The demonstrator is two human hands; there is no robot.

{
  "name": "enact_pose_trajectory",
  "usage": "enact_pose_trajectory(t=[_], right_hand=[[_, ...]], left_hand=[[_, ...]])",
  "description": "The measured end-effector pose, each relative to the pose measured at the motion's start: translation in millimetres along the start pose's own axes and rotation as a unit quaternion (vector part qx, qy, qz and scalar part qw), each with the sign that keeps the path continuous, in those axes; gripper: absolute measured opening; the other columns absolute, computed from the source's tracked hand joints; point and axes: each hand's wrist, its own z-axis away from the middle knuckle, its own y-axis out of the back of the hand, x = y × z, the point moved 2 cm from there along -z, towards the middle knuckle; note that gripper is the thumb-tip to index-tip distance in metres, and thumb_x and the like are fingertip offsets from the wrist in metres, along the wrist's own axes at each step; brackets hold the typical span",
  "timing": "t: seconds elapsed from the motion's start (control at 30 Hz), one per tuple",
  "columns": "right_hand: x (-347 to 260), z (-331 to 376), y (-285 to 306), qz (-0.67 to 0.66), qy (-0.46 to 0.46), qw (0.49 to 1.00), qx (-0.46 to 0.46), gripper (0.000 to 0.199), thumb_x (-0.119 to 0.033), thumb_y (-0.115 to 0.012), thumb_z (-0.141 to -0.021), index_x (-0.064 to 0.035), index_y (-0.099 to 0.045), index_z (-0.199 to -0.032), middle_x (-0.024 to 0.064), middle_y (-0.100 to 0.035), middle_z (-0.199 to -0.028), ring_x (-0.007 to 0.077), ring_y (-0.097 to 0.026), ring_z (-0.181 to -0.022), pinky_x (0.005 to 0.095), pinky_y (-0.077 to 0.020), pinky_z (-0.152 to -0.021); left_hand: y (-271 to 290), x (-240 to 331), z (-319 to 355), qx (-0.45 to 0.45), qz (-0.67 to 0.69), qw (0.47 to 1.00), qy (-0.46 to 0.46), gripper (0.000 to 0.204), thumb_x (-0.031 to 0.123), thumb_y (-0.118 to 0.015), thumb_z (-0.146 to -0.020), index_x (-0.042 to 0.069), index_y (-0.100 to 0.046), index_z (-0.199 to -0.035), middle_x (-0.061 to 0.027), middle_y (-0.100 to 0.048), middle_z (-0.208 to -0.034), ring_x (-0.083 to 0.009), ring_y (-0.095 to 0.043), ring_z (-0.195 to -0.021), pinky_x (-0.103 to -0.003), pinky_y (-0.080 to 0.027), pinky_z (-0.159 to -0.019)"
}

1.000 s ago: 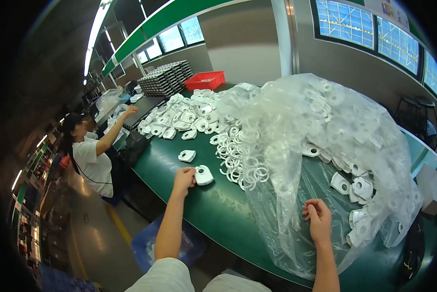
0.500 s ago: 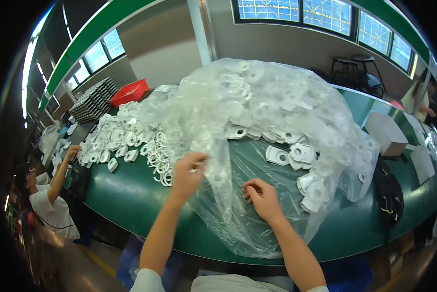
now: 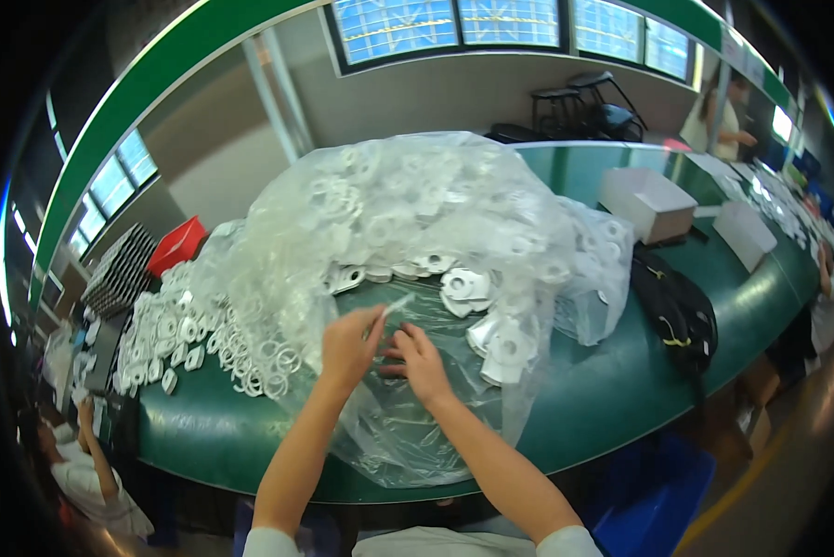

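Note:
My left hand (image 3: 350, 349) is closed in a pinch on a thin white piece (image 3: 400, 304), seen nearly edge-on, so its full shape does not show. Close beside it, my right hand (image 3: 417, 362) has its fingers apart and nothing visible in them. Both hands are over the spread front of a large clear plastic bag (image 3: 389, 436). Inside the bag lie many white flat parts with a round hole (image 3: 510, 347), heaped higher toward the back. Left of my left hand, a pile of loose white rings (image 3: 267, 371) lies on the green table (image 3: 203, 436).
More white parts (image 3: 162, 330) are heaped at the left, near a red bin (image 3: 176, 245) and stacked trays (image 3: 120, 274). A white box (image 3: 647, 206) and a black bag (image 3: 672, 311) sit at the right. Another person (image 3: 87, 469) works at the left; blue bins (image 3: 649, 497) stand below.
My view has turned to the right. My left hand has come away from the rings' side, and my hands are now close together, with the thin white piece showing beyond my left fingertips.

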Motion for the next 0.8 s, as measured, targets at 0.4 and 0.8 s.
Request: enact_pose_trajectory(t=[0.4,0.8], right_hand=[[-5.4,-2.2,13.5,0.006,-0.048,0.999,0.009,0.027,-0.007,-0.041,-0.091,-0.0055,-0.038,-0.117,0.0177,-0.060,-0.095,0.0269,-0.066,-0.076,0.0321,-0.0540,-0.048],[10.5,-2.0,4.2,-0.001,-0.064,0.997,-0.050,0.032,-0.008,-0.042,-0.089,-0.0041,-0.040,-0.120,0.0122,-0.059,-0.097,0.0181,-0.062,-0.074,0.0289,-0.0506,-0.048]], left_hand=[[-115.3,200.6,-52.1,-0.239,0.201,0.930,-0.194,0.025,0.002,-0.054,-0.076,-0.004,-0.063,-0.098,-0.0201,-0.064,-0.092,-0.0364,-0.061,-0.085,-0.040,-0.049,-0.078],[-318.7,177.9,-130.5,-0.166,-0.002,0.979,-0.117,0.025,0.016,-0.051,-0.077,-0.001,-0.063,-0.090,-0.0218,-0.061,-0.098,-0.0366,-0.059,-0.089,-0.044,-0.046,-0.081]])
